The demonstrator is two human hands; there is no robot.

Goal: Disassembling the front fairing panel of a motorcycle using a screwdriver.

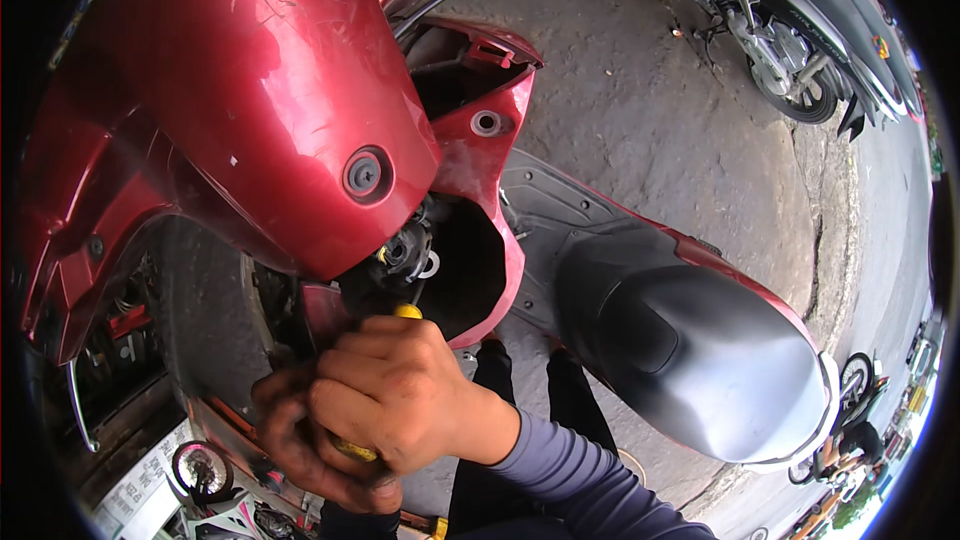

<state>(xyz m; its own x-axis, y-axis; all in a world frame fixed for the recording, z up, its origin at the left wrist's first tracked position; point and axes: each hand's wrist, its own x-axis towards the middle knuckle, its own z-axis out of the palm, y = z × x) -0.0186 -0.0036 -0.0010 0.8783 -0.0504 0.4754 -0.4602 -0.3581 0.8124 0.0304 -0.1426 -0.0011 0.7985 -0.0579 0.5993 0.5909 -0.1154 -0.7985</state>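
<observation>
Both of my hands are closed together around a yellow-handled screwdriver [408,311], beside the red scooter's opened front. My right hand [405,390], coming from a grey sleeve, lies on top and covers most of the handle. Beneath it and to the left, my left hand [295,435] is wrapped around the lower end, its fingers darkened. A dark shaft runs up from the handle toward the exposed steering column [405,250]; its tip is hard to make out. A bright metal ring [430,265] sits beside the column. The red front cover [290,120] rises above my hands.
The scooter's black seat [700,360] extends to the right, past its grey footboard [555,195]. A red inner panel [485,140] has a dark opening. Another motorcycle [790,50] stands at the upper right; a white-and-pink one [235,515] is at the lower left. A brake lever [80,410] juts out left.
</observation>
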